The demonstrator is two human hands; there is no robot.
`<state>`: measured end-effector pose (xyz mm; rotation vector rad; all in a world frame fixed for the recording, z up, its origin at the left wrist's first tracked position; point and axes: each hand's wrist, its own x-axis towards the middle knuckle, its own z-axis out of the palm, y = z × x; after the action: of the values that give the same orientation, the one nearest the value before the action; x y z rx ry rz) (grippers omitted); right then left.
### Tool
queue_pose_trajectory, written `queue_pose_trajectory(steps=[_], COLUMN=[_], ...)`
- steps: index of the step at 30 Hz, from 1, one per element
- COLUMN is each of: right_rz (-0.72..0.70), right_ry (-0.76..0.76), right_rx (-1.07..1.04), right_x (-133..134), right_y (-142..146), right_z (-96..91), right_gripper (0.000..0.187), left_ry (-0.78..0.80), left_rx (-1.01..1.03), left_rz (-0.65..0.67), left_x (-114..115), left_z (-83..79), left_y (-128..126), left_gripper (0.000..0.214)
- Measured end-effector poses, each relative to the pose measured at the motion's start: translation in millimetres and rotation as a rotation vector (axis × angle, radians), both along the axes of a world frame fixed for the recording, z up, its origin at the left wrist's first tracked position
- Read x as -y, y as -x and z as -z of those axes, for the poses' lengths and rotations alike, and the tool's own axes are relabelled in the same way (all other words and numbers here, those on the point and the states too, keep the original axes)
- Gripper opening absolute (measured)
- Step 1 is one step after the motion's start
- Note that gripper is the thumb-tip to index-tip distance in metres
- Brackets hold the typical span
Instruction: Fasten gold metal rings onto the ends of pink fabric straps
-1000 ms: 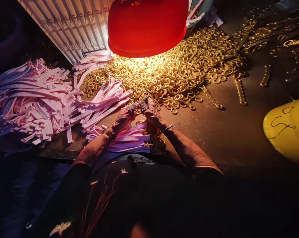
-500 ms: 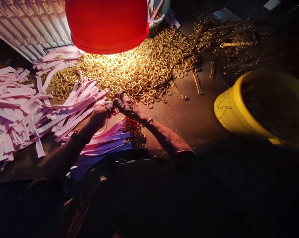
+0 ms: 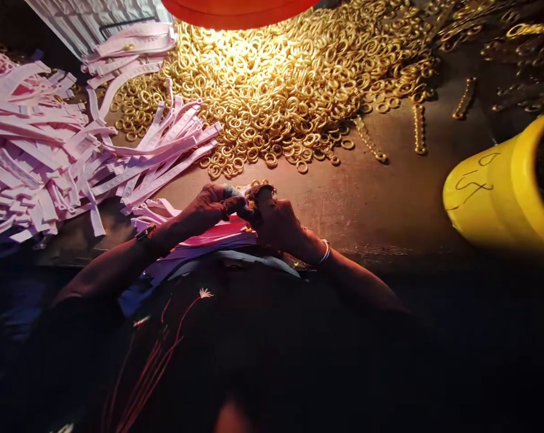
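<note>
My left hand (image 3: 209, 207) and my right hand (image 3: 274, 219) meet at the near edge of the dark table (image 3: 380, 210), fingers pinched together over a small stack of pink strips (image 3: 209, 240). A few gold rings (image 3: 258, 183) show at my fingertips; what each hand pinches is too small and dark to name. A big heap of gold rings (image 3: 294, 90) lies just beyond, lit by a red lamp shade (image 3: 236, 9). More loose pink strips (image 3: 37, 150) are piled to the left.
A yellow bucket (image 3: 502, 192) with black marks lies at the right. Short chains of linked rings (image 3: 419, 129) lie right of the heap. A white ribbed panel (image 3: 86, 21) stands at the back left. My dark flowered clothing fills the foreground.
The view tilted down, so the lamp now sits at the top edge. My hands drew nearer to my body, over the strip stack, still pinched together.
</note>
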<state>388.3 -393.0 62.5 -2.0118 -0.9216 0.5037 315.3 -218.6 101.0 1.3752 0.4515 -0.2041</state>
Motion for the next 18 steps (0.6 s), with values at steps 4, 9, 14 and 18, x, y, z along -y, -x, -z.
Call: queue_pose_trajectory(steps=[4,9,14,18], right_rz=[-0.014,-0.21,-0.312,-0.336], right_ry=[-0.057,-0.084,0.024,0.097], right_rx=[-0.142,-0.138,-0.014,0.157], right_x=[-4.5,-10.7,-16.8,-15.6], right_y=[-2.6,-12.4,-24.4,-34.5], right_z=[1.2,-0.3,-6.4,-5.1], right_gripper=[0.033,0.029,0.021,0.021], left_ry=[-0.015,0.061,0.179,0.19], left_rx=[0.061,0.102,0.066,0.034], left_rz=[-0.04,-0.014,-0.064,-0.046], left_x=[4.6,9.0,9.9,5.3], left_z=[1.9,9.3,11.0,18.2], left_y=[3.3,0.5,-6.1,-10.2], left_gripper=[0.035,0.055,0.06,0.055])
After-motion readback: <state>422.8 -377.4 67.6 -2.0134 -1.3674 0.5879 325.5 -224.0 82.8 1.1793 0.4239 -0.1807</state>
